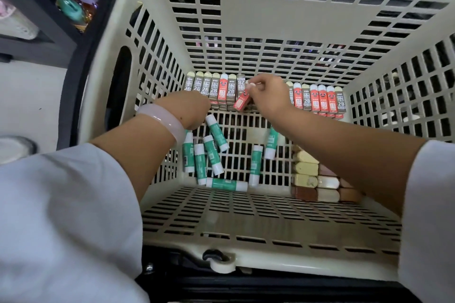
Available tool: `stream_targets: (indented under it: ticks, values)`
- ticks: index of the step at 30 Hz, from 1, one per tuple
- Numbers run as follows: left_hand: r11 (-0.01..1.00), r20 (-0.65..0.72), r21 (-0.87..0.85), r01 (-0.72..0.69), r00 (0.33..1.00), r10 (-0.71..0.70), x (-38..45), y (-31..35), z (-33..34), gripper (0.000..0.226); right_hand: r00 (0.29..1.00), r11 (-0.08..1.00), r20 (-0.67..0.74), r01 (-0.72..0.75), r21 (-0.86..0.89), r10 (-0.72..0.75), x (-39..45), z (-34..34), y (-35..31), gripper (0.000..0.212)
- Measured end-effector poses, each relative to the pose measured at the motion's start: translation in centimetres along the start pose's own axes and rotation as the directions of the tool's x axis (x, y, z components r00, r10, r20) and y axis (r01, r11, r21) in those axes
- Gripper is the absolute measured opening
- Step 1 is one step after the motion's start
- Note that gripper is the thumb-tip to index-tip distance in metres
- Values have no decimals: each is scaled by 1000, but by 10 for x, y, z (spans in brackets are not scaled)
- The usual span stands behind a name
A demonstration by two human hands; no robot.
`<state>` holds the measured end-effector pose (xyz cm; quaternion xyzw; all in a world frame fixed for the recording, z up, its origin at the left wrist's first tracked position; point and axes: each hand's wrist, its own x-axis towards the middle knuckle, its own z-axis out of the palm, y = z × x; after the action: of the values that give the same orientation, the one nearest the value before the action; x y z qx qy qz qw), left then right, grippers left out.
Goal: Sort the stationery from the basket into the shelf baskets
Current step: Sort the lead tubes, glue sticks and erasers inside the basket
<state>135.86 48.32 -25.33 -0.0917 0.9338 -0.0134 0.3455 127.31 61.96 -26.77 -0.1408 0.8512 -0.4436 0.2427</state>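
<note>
Cream slotted plastic basket [221,22] fills most of the frame, grid floor at centre. Along the far edge of the floor, upper centre, a row of upright grey "2B" and red eraser packs [320,99]. Lower centre-left of the floor, loose green-and-white glue sticks [216,133] lying at mixed angles, some touching. Lower right corner of the floor, stacked cream, beige and brown rectangular erasers [317,184] against the near wall.

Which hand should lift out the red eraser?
Right hand: its fingers already pinch the red eraser. The left hand is beside it, its fingers hidden.
</note>
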Motion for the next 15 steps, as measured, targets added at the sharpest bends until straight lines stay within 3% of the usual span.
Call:
stream_targets:
  ticks: [5, 12, 15]
  values:
    - [1000, -19, 0, 8, 1000, -8, -1, -1, 1, 15, 981, 993, -157, -104, 49, 111, 19, 8, -2, 4]
    - [999, -25, 6, 32, 999, -31, -1, 1, 2, 22, 948, 982, -256, -181, 50, 188, 27, 4, 3, 18]
    - [1000, -56, -3, 31, 998, -31, 2, -1, 6, 18, 931, 973, -292, -189, 129, 220, 25, 13, 2, 9]
